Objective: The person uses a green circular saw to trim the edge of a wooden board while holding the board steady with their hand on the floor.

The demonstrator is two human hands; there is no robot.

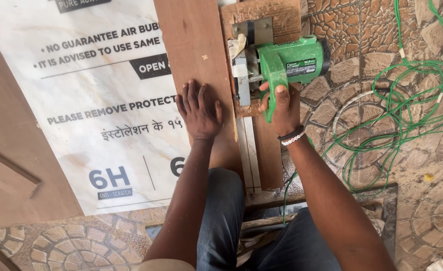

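Centrally, the left hand (200, 111) is pressing flat, fingers spread narrowly, on a brown wooden plank (197, 55) whose long axis is running away from the person. Just beside it, the right hand (280, 108) is gripping the green power saw (281, 65), its motor body pointing rightward over the paved floor (422, 165).

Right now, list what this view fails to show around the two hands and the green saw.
- Blade of the green power saw: hidden in the head view by the saw body and its metal base plate.
- Far end of the brown board: cut off by the top edge.
- Right hand palm and grip: covered by its own back.
- Board surface under the flat left hand: hidden.
- Green cable: runs off the right edge.
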